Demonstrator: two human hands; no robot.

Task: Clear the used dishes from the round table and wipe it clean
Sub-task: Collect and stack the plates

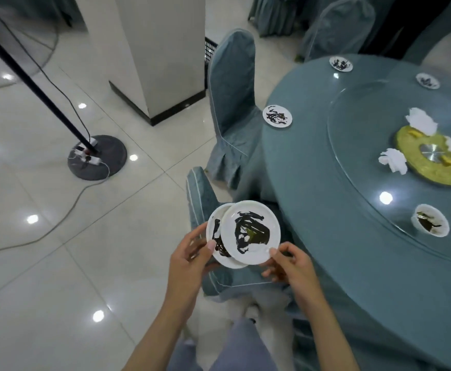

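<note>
A teal fabric-covered chair (203, 194) stands between me and the round teal-clothed table (299, 170); a second covered chair (232, 76) crowds its rim beyond. Leftward, the glossy white tile floor (58, 263) lies open.

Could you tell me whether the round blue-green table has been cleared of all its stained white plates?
No: three small stained white plates sit near the edge of the round blue-green table.

table: round table (312, 183), teal cloth, glass turntable (358, 167) on top
on cloth: dirty saucer (277, 116) at near-left rim, second saucer (341, 63) at far rim, third saucer (427, 80) by turntable's far edge
on turntable: soiled bowl (430, 220), yellow-green disc (433, 170) with metal hub, crumpled tissues (393, 159) touching the disc
</note>
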